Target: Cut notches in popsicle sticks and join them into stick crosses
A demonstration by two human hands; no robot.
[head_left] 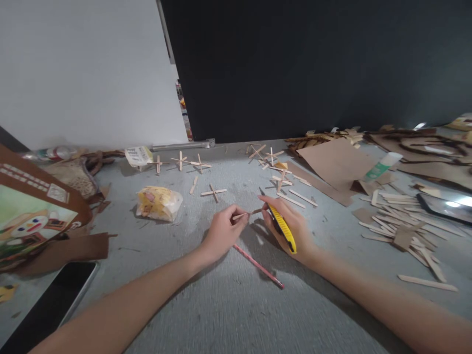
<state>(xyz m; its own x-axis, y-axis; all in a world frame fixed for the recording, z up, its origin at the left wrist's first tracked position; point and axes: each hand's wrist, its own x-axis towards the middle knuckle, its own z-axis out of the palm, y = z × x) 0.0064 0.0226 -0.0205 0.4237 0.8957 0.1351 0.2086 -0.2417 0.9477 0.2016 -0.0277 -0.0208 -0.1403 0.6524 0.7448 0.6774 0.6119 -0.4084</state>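
Note:
My left hand (223, 230) is closed in a pinch on a thin wooden craft stick (241, 216). Wrapped in my right hand (297, 235) is a yellow utility knife (283, 228), its dark tip pointing up and away from me. The right fingertips also reach the far end of the stick, so both hands meet around it just above the table. A red-and-white pencil (260, 267) lies on the table below, its top end close under my left hand. Beyond the hands, a cross of two craft sticks (213, 192) rests on the grey surface.
Several stick crosses (180, 161) stand toward the back. At right are a pile of loose sticks (401, 223), a glue stick (383, 166), brown cardboard (334, 162) and a phone (446, 206). At left are a yellow packet (158, 203), a brown printed bag (37, 206) and another phone (51, 305).

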